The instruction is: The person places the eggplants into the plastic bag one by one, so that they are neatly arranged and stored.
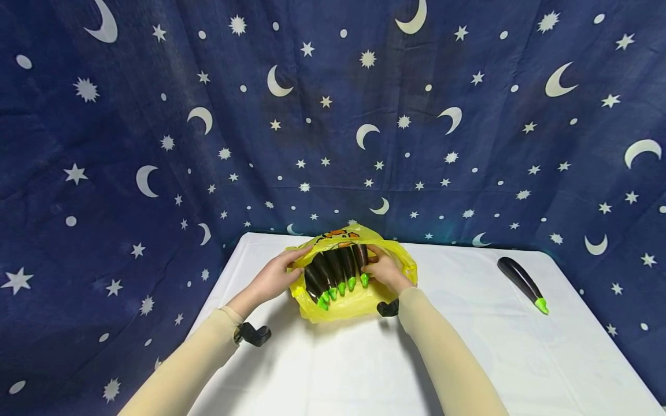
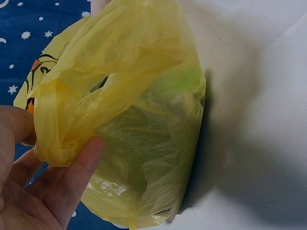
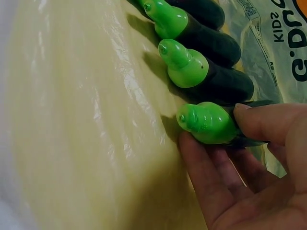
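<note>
A yellow plastic bag (image 1: 338, 312) lies with its mouth spread towards me, and several dark eggplants (image 1: 333, 267) with green stems sit in a row inside. My left hand (image 1: 277, 274) pinches the bag's left edge between thumb and fingers; the left wrist view shows the folded yellow plastic (image 2: 53, 129) in that grip. Inside the bag, my right hand (image 1: 387, 270) holds the rightmost eggplant (image 1: 361, 257). Thumb and fingers lie on both sides of it in the right wrist view, just behind its green stem end (image 3: 208, 123).
Another eggplant (image 1: 522, 282) lies by itself on the white table (image 1: 468, 346), off to the right. Behind the table hangs a dark blue curtain (image 1: 333, 144) with moons and stars. A black wrist mount (image 1: 253, 334) sticks out from the left sleeve.
</note>
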{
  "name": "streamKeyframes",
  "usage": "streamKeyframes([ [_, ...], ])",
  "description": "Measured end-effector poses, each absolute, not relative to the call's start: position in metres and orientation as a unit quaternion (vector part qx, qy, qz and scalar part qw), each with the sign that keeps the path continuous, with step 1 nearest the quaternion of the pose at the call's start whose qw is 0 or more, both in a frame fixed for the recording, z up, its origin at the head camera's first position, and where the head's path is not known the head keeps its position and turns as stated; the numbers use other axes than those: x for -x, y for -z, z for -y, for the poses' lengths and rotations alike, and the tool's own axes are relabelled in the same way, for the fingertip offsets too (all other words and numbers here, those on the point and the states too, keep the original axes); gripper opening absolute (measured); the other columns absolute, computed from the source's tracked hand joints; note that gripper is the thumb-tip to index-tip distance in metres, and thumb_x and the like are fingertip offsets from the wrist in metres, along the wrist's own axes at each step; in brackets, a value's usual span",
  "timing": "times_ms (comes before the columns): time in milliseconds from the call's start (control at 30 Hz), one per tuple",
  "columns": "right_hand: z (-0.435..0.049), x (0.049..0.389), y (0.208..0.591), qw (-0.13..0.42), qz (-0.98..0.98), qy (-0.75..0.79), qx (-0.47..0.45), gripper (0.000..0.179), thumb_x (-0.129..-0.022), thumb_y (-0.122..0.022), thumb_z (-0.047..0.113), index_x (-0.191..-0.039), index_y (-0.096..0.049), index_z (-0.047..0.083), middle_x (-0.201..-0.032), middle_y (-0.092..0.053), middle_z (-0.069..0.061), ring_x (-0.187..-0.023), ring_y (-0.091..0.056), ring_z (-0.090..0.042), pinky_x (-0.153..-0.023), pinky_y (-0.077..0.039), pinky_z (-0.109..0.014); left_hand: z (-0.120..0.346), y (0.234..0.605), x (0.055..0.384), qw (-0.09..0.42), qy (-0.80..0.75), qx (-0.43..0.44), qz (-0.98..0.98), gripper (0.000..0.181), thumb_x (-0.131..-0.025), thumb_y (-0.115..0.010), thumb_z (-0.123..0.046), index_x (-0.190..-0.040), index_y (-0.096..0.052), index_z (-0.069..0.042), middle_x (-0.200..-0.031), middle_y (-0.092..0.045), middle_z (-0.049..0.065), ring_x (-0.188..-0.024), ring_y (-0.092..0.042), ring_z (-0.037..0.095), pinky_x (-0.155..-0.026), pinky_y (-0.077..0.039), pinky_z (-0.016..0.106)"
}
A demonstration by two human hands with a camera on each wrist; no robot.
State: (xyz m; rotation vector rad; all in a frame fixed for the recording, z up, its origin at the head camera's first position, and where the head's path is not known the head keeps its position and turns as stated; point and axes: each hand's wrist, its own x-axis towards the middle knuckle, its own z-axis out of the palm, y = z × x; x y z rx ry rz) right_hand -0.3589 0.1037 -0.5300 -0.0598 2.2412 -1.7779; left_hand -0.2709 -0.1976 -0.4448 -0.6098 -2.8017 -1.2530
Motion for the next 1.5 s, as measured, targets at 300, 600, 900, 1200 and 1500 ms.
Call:
streamKeyframes([
  [300,-0.101,0.361,0.531,0.134,-0.798,0.587,0.024,0.076,-0.092,-0.065,-0.003,-0.160,-0.035,0.015,-0.134,-0.057,-0.024,-0.099,-0.063,-0.031,-0.082,-0.059,-0.043,0.197,0.443,0.270,0.006,0.399,0.189,0.897,0.059,-0.097,-0.061,-0.004,-0.154,-0.050,-0.017,-0.147,-0.055,0.008,-0.121,-0.057,0.028,-0.104,-0.046,0.048],
  [600,-0.102,0.362,0.528,0.135,-0.806,0.576,0.025,0.076,-0.090,-0.065,-0.003,-0.159,-0.037,0.013,-0.127,-0.060,-0.025,-0.092,-0.063,-0.030,-0.077,-0.059,-0.043,0.195,0.440,0.271,0.011,0.396,0.192,0.898,0.059,-0.097,-0.061,-0.003,-0.153,-0.051,-0.016,-0.140,-0.058,0.008,-0.114,-0.059,0.026,-0.100,-0.047,0.045],
  [900,-0.099,0.365,0.527,0.139,-0.822,0.553,0.011,0.076,-0.091,-0.068,0.000,-0.159,-0.039,0.017,-0.126,-0.060,-0.021,-0.094,-0.062,-0.029,-0.080,-0.060,-0.042,0.193,0.437,0.273,0.006,0.393,0.185,0.901,0.060,-0.097,-0.062,-0.003,-0.154,-0.050,-0.017,-0.145,-0.056,0.008,-0.113,-0.058,0.026,-0.099,-0.047,0.045],
  [1200,-0.101,0.366,0.527,0.141,-0.832,0.536,0.006,0.074,-0.090,-0.070,0.002,-0.158,-0.041,0.016,-0.125,-0.063,-0.021,-0.094,-0.063,-0.029,-0.078,-0.060,-0.041,0.192,0.435,0.271,-0.001,0.387,0.178,0.905,0.060,-0.097,-0.062,-0.005,-0.154,-0.050,-0.019,-0.147,-0.054,0.009,-0.116,-0.057,0.026,-0.101,-0.047,0.045],
  [1500,-0.101,0.366,0.524,0.143,-0.833,0.535,-0.003,0.073,-0.088,-0.072,0.001,-0.155,-0.045,0.013,-0.119,-0.064,-0.019,-0.095,-0.063,-0.030,-0.079,-0.060,-0.041,0.192,0.434,0.270,-0.001,0.390,0.179,0.903,0.059,-0.097,-0.062,-0.005,-0.154,-0.050,-0.018,-0.148,-0.053,0.009,-0.115,-0.057,0.026,-0.101,-0.047,0.045],
])
